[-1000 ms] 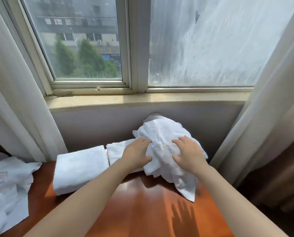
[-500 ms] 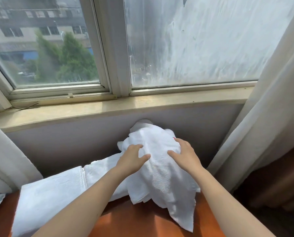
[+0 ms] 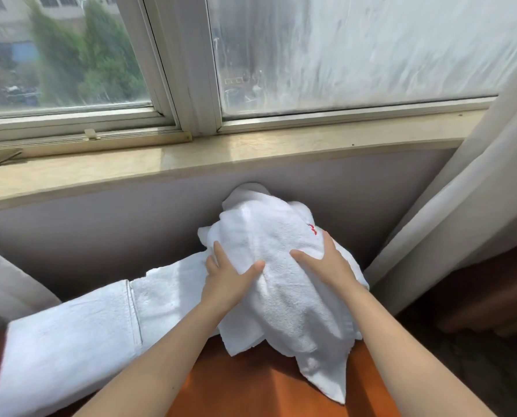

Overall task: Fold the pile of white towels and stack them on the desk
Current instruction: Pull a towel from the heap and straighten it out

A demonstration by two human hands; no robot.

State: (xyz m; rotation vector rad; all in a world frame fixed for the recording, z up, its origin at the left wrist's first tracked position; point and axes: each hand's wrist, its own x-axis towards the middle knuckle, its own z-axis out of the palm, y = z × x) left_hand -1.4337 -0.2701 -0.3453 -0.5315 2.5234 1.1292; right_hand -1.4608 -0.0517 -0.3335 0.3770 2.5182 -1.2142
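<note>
A crumpled pile of white towels (image 3: pixel 281 266) sits against the wall at the back of the orange-brown desk (image 3: pixel 251 386), one corner hanging toward me. My left hand (image 3: pixel 227 281) lies on the pile's left flank, fingers straight and thumb spread. My right hand (image 3: pixel 326 263) presses the right flank, its fingertips hidden behind the cloth. A small red mark (image 3: pixel 311 228) shows on the top towel. Two folded white towels lie to the left: one (image 3: pixel 64 350) near the desk's left edge, another (image 3: pixel 170 293) partly under the pile.
The grey wall (image 3: pixel 100 236) and stone window sill (image 3: pixel 191 164) close off the back. A pale curtain (image 3: pixel 462 191) hangs at the right, another curtain (image 3: pixel 7 290) at the left. Right of the desk, dark floor (image 3: pixel 477 341).
The view has come closer and shifted right. My hands have slid apart onto the pile's two flanks, and the red mark has come into sight. The pile stays against the wall.
</note>
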